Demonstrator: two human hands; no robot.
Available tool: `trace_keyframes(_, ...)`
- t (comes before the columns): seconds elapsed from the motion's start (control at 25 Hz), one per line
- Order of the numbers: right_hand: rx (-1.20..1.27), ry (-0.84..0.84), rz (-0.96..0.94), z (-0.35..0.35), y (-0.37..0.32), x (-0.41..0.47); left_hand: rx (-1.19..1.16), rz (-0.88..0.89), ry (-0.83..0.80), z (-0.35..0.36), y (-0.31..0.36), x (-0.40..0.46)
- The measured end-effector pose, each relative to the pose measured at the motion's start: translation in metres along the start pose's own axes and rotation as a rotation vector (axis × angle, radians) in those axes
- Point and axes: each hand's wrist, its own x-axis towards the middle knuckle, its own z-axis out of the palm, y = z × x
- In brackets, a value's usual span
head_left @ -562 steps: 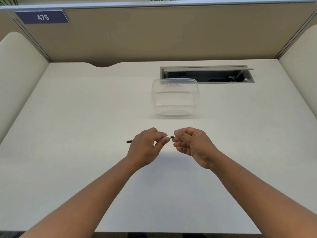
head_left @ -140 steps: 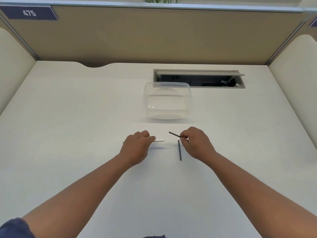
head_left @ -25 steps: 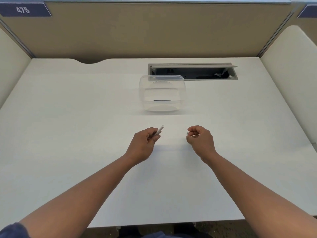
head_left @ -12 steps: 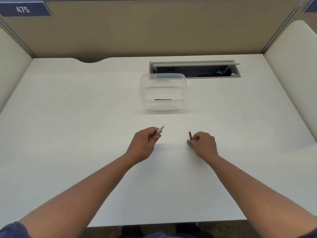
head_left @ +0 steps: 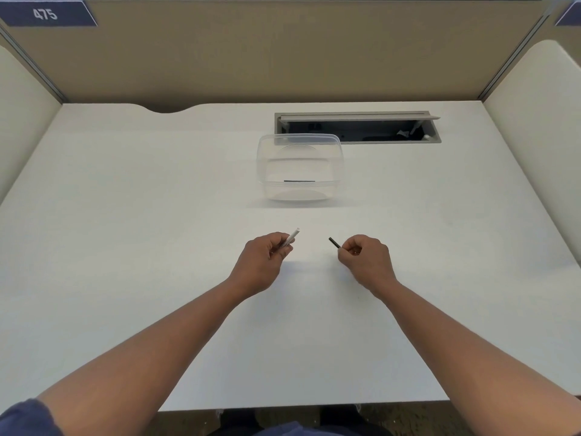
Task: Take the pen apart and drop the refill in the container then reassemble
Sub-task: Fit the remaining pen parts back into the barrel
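Left hand (head_left: 262, 262) pinches white pen barrel (head_left: 290, 237), frame centre; right hand (head_left: 366, 258) pinches short dark pen piece (head_left: 334, 242) beside it, tips apart. Dark refill (head_left: 299, 181) lies inside clear container (head_left: 300, 166) above centre, on white desk (head_left: 125, 231)

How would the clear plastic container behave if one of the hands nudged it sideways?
The clear container looks thin-walled and holds only a slim dark refill, so it is probably light and would likely slide on the smooth white desk. Its broad base and low shape suggest it would not tip easily.
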Motion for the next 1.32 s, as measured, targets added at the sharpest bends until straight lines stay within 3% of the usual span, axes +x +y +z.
trace_keyframes(0.2,0.204,-0.021,-0.142,-0.006,-0.031,-0.009,0.024,0.018,-0.002,0.000,-0.001,0.000)
trace_keyframes(0.4,0.252,-0.077,-0.277,-0.012,-0.051,-0.018,0.075,0.056,-0.015,0.001,-0.003,0.000)
trace_keyframes(0.84,0.255,-0.122,-0.327,-0.015,-0.058,-0.023,0.126,0.090,-0.015,-0.003,-0.003,-0.005)
trace_keyframes(1.0,0.152,-0.126,-0.369,-0.016,-0.057,-0.023,0.146,0.108,-0.032,-0.004,-0.001,-0.005)
trace_keyframes(1.16,-0.099,-0.105,-0.545,-0.021,-0.058,-0.018,0.217,0.144,-0.016,-0.006,0.001,-0.006)
trace_keyframes(1.32,-0.143,-0.133,-0.585,-0.019,-0.059,-0.019,0.259,0.228,-0.028,-0.005,0.007,-0.007)
